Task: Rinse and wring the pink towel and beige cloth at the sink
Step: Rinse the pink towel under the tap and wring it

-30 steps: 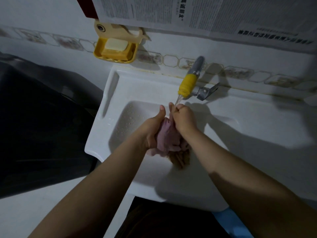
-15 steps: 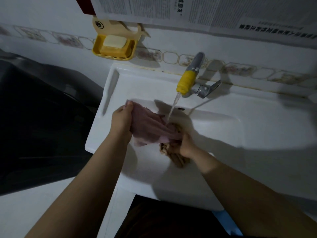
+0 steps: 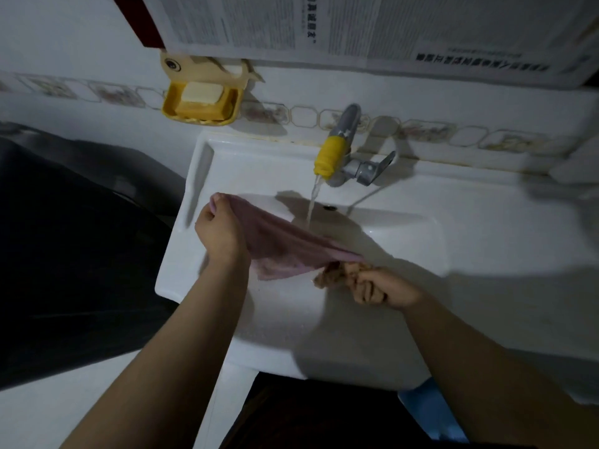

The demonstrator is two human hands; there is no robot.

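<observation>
The pink towel is stretched across the white sink, under the water stream from the tap with a yellow nozzle. My left hand grips the towel's left end at the basin's left side. My right hand grips the bunched beige cloth together with the towel's right end, low over the basin's front. The water falls onto the towel's upper edge.
A yellow soap dish with a bar of soap hangs on the tiled wall above the sink's left corner. A dark appliance stands left of the sink. Printed paper covers the wall above. The tap's metal lever points right.
My hands have pulled apart from a bunched grip under the tap. The left moved left and up, the right moved right and down, and the pink towel now spreads out between them.
</observation>
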